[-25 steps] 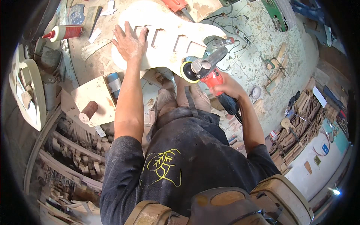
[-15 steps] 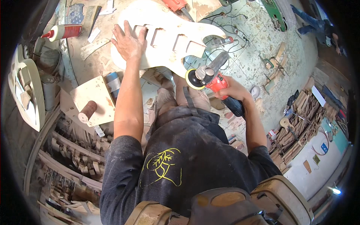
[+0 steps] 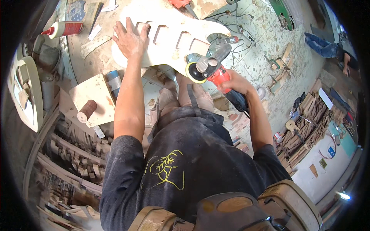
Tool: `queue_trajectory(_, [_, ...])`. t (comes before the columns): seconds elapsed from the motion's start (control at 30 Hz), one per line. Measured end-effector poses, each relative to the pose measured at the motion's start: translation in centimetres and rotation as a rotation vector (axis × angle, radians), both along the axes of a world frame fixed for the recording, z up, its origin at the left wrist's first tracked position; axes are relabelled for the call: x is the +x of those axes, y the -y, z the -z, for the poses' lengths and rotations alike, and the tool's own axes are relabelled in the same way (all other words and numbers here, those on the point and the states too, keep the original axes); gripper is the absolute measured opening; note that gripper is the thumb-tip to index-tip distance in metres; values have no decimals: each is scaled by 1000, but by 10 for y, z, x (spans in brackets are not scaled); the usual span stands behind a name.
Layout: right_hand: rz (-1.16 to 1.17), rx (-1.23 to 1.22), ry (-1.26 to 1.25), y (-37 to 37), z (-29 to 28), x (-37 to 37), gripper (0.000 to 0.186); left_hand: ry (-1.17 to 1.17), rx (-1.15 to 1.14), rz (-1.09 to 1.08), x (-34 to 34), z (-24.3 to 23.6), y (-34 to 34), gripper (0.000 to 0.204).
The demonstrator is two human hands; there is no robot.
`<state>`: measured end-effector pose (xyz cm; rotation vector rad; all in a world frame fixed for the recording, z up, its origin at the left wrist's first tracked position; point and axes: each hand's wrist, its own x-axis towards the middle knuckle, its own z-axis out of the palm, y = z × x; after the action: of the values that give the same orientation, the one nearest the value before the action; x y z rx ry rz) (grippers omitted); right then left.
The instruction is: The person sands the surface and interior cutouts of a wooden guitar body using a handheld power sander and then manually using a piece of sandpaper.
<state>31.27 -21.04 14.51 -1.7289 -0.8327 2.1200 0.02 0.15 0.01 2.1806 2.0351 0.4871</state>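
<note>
Your left hand (image 3: 131,40) lies palm down on the rounded end of the pale guitar body (image 3: 167,32), fingers spread wide and gripping nothing; weight through the heel of that palm should best stop the piece from turning. The guitar body lies ahead of you, partly over the dusty table (image 3: 86,63), and its horned end seems to stand out past the support, so a hard push there could rock it. Further right, the yellow-rimmed disc (image 3: 195,74) of your sander (image 3: 219,77) is at the tip of the near horn; whether it touches is hard to tell. A light pass that follows the curve would likely leave a smoother edge than dwelling on one spot. Your right hand (image 3: 236,82) is closed around the sander's red housing, with nobody holding what looks like its grey side handle (image 3: 222,52), so a firm wrist matters. As for writing, from the left: the white bottle (image 3: 63,29) with the red cap wears a red label, its print too small to read; your dark shirt (image 3: 196,154) bears a yellow line drawing (image 3: 165,169); any lettering on the sander is unclear; the small blue plate (image 3: 331,151) at far right has a pale mark you cannot make out
</note>
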Motion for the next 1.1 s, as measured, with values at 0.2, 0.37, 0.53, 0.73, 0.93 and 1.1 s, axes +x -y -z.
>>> queue_trajectory(0.2, [-91, -132, 158, 23, -27, 20, 50, -9, -15, -19, -3, 0, 1, 83])
queue_trajectory(0.37, [20, -127, 257, 44, -52, 33, 54, -28, -14, -21, -3, 2, 0, 83])
queue_trajectory(0.53, [69, -91, 220, 37, -44, 22, 54, -49, -15, -27, -3, 1, 1, 83])
queue_trajectory(0.73, [84, -11, 79, 16, -11, 2, 62, -25, -29, -11, 1, -1, 1, 82])
queue_trajectory(0.93, [55, 24, 18, 5, 6, -7, 48, -19, -12, -22, -2, 0, 1, 84])
queue_trajectory(1.1, [35, -5, 22, 4, -3, -9, 49, 16, -30, -13, -3, 0, 1, 83])
